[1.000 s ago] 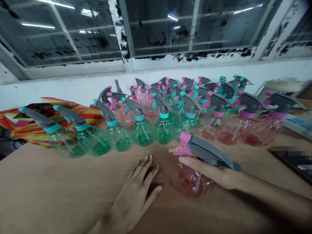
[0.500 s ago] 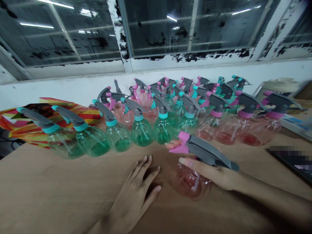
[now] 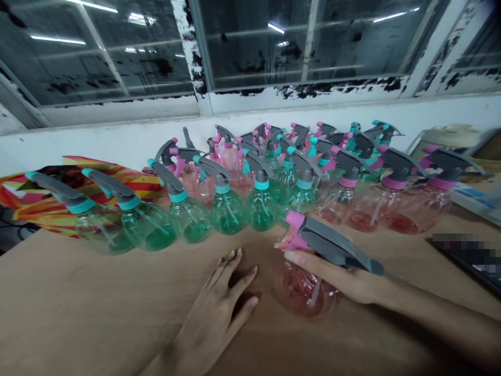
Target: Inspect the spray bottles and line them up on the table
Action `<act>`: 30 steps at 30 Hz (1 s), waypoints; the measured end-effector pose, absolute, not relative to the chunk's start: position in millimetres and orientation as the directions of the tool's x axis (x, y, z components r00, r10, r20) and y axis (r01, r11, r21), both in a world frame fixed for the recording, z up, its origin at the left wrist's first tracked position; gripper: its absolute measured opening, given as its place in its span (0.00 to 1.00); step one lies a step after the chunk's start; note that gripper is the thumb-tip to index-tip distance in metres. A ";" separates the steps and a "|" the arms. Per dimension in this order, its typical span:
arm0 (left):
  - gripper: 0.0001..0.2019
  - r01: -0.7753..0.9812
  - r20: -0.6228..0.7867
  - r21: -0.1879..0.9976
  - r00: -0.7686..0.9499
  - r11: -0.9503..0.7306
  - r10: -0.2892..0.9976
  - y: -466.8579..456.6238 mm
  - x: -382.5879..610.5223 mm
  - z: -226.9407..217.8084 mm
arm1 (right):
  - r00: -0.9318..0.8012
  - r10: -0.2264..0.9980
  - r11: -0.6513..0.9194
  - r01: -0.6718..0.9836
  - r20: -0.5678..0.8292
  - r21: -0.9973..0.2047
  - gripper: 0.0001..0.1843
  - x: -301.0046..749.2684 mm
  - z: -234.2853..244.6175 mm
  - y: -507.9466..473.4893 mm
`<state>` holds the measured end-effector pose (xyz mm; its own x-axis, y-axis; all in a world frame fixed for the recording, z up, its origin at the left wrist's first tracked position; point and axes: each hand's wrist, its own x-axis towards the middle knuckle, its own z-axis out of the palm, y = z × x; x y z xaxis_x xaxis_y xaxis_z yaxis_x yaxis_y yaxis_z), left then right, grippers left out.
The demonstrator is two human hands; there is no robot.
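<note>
Spray bottle, quantity one, stands in the grip of our right hand. Beyond our fingers we count six teal-collared bottles and three pink-collared bottles in front; rear bottles overlap too much to count. Right fingers grasp its neck, its body below them. Our left hand lies palm-down, fingers spread, released. Leftward of these, tabletop extends to its edge.

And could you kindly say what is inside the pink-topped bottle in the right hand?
Inside the pink-topped bottle, a pale tube shows; I cannot tell whether there is liquid too. The right hand hides what is in the neck.
</note>
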<state>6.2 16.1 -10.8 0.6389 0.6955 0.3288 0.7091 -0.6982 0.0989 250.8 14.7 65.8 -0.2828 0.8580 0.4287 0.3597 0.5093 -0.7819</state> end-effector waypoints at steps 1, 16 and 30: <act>0.18 0.709 0.328 0.096 0.640 -0.699 0.695 16.3 6.2 -11.2 | -0.275 0.864 0.500 0.375 0.421 -0.781 0.07 250.8 64.4 14.8; 0.19 0.701 0.289 0.078 0.664 -0.708 0.689 16.0 5.4 -12.8 | -0.219 0.866 0.500 0.382 0.450 -0.777 0.15 250.6 63.8 9.0; 0.19 0.678 0.314 0.053 0.685 -0.733 0.657 17.0 6.6 -8.1 | -0.258 0.868 0.482 0.237 0.424 -0.844 0.23 249.8 60.5 10.6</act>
